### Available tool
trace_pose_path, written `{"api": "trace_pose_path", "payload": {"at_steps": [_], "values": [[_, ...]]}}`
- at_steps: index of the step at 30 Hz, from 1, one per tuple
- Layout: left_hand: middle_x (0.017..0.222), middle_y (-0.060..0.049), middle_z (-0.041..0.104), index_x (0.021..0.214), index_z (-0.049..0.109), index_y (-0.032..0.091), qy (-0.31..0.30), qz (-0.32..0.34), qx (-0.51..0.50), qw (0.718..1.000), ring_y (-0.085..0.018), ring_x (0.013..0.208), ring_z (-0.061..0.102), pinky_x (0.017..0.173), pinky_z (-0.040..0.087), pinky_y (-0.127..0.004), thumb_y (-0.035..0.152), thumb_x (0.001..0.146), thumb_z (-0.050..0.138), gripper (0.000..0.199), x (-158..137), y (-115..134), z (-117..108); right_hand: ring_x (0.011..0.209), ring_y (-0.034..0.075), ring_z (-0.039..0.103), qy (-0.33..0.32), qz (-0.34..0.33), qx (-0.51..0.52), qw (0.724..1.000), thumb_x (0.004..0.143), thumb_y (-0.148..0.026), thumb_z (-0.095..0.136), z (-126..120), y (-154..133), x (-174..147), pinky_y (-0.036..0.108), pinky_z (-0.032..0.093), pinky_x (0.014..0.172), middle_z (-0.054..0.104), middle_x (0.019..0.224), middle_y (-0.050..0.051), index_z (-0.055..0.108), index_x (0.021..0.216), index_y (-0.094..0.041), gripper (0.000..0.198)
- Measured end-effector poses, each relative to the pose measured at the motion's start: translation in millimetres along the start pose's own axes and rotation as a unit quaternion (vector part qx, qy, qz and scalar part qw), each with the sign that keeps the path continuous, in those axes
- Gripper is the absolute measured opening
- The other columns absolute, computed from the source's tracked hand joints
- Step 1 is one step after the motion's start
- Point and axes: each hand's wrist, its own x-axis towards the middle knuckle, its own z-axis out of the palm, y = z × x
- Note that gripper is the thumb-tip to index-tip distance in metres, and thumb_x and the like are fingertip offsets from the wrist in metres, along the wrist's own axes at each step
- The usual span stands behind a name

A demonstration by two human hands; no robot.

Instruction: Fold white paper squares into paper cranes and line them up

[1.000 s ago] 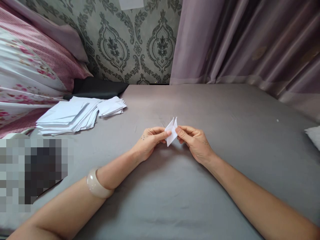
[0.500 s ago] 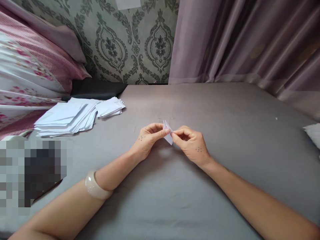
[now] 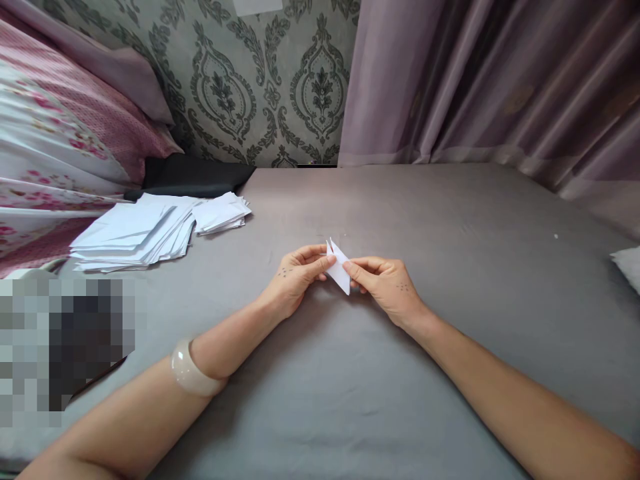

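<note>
One folded paper piece (image 3: 341, 272), creased but perhaps unfinished

A grey cloth (image 3: 400, 400) spreads beneath everything. On it, at the far left, lies the larger paper stack (image 3: 130, 230), with the smaller paper stack (image 3: 221, 212) at its right edge. The left hand (image 3: 295, 280) and right hand (image 3: 383, 283) each pinch one side of the piece between thumb and fingers, over the cloth's middle. Folding looks well advanced — two tips stand apart at the top — though what remains cannot be told.
</note>
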Motion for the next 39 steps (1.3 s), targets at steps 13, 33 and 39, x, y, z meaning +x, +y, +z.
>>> {"api": "trace_pose_path", "payload": {"at_steps": [13,33,39], "values": [[0.086,-0.004,0.062,0.105,0.058,0.014,-0.015,0.092,0.206,0.974,-0.014,0.078,0.059,0.076,0.046,-0.029,0.02,0.073,0.068,0.034,3.2,-11.3,-7.8,0.056,0.012,0.056,0.01,-0.015,-0.164,0.986,0.08,-0.035,0.057,-1.2,13.3,1.2,0.027,0.045,0.058,0.069,0.074,0.001,0.07,0.092,-0.021,0.023],[0.099,-0.007,0.056,0.079,0.067,0.017,-0.072,0.124,0.479,0.866,-0.013,0.073,0.054,0.072,0.047,-0.029,0.021,0.075,0.056,0.013,-5.6,4.2,-8.7,0.065,0.014,0.055,-0.079,-0.057,-0.32,0.942,0.081,-0.036,0.053,-18.4,4.8,4.4,0.028,0.042,0.063,0.067,0.084,0.003,0.074,0.087,-0.024,0.024],[0.094,-0.007,0.056,0.074,0.067,0.015,-0.06,0.111,0.466,0.876,-0.013,0.07,0.053,0.07,0.044,-0.03,0.03,0.081,0.057,0.019,-3.6,4.6,-7.9,0.065,0.015,0.056,-0.052,-0.037,-0.319,0.946,0.083,-0.037,0.05,-13.2,4.5,7.2,0.028,0.04,0.062,0.068,0.073,0.001,0.073,0.08,-0.024,0.026]]}}
